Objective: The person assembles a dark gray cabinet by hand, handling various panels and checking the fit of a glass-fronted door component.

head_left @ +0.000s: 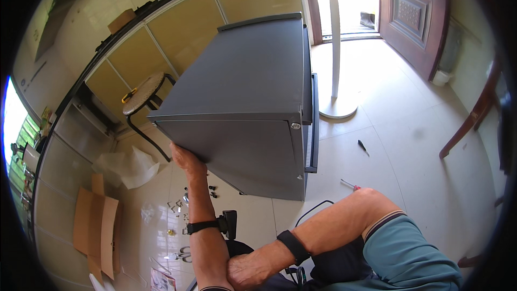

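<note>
A large dark grey metal cabinet (237, 70) stands in front of me on the tiled floor. My left hand (188, 160) is at its near left edge, fingers curled against that edge and partly hidden by it. Round the left wrist runs a black strap with a small black device (229, 224). My right hand (250, 268) lies against my left forearm near the elbow, and its fingers are hidden behind that arm. A black band (294, 246) circles the right wrist. Several small screws and fittings (177, 206) lie on the floor beside my left forearm.
A red-handled screwdriver (350, 184) and a small black-handled tool (363, 146) lie to the right. At left are an opened cardboard box (96, 229), clear plastic sheeting (132, 168), scissors (184, 254) and a stool (144, 95). A white pole stand (336, 48) rises behind the cabinet, near an open door (412, 8).
</note>
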The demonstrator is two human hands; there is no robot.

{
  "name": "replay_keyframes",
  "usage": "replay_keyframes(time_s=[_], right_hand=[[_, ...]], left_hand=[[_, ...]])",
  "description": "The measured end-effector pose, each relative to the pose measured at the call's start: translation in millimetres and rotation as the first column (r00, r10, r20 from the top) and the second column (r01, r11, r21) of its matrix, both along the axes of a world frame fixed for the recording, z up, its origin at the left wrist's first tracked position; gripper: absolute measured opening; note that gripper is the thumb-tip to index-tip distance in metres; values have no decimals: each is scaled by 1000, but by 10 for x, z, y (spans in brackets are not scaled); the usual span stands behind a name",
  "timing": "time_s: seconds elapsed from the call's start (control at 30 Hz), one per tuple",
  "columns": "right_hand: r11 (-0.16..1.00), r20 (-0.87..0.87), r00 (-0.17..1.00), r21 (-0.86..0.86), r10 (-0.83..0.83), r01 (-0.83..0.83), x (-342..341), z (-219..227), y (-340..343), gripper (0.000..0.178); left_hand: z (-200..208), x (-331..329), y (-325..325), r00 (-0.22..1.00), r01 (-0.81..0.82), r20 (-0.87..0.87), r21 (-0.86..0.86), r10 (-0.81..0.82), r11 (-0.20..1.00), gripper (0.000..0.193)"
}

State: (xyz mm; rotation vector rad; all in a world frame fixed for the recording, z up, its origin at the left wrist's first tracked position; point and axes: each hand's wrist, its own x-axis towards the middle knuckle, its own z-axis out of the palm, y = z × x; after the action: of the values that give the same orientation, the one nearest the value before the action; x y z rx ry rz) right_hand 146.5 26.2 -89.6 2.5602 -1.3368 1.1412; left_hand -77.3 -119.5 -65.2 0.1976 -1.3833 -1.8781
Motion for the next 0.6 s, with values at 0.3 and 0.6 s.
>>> replay_keyframes(time_s=[0.3,0.6], right_hand=[[990,-54,994,95,-96,101,63,-223,-122,14],[990,-90,992,99,-94,103,147,-257,-153,14]], left_hand=[[23,-20,94,998,-5,-67,-63,1,998,46],[-74,30,-84,995,65,-71,-61,-70,996,53]])
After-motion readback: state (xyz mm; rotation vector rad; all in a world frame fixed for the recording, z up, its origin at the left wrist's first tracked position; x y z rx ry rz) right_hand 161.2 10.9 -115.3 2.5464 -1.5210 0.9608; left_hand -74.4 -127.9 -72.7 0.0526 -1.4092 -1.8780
